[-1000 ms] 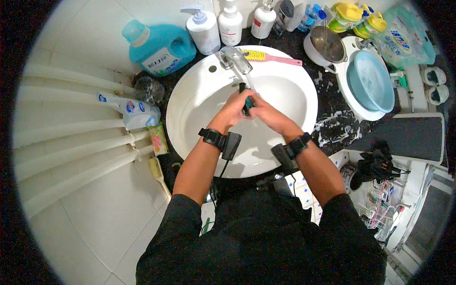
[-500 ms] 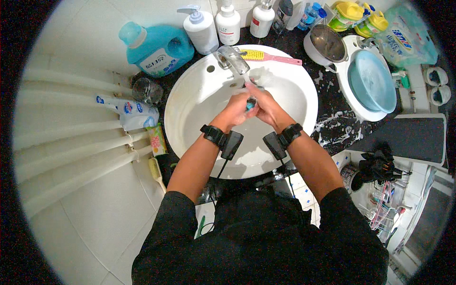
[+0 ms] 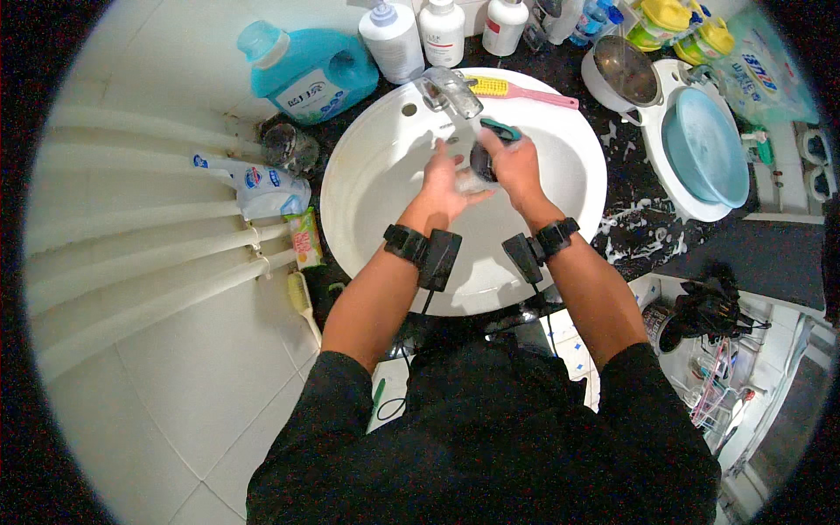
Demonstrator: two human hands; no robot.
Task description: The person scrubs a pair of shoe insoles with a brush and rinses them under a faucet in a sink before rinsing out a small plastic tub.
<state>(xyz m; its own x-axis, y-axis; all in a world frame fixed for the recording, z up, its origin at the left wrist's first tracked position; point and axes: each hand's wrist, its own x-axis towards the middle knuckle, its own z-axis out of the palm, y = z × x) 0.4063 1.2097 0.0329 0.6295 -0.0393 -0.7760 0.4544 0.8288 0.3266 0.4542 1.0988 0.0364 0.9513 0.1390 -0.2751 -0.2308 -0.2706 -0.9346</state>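
Over the white washbasin (image 3: 385, 254), just below the faucet (image 3: 457, 94), both of my hands are at work. My right hand (image 3: 518, 171) grips a small dark object with a teal edge (image 3: 481, 163); blur and my fingers hide its exact kind. Beside it on the left, my left hand (image 3: 442, 185) is open, its fingers apart and smeared by motion. What looks like water shows as a pale blur between the hands. A pink-handled brush with yellow bristles (image 3: 490, 87) lies on the basin's back rim.
A blue detergent jug (image 3: 319, 83) and white bottles (image 3: 391, 44) line the back. A dark jar (image 3: 289, 147), a white pouch (image 3: 267, 190) and a pale brush (image 3: 300, 293) sit left. To the right are a pot (image 3: 604, 83), a light-blue basin (image 3: 704, 149) and foam-splashed black counter (image 3: 626, 223).
My hands, close together around the teal-edged object before, have parted. The right hand now holds it up near the faucet; the left has opened. The whole view has shifted slightly.
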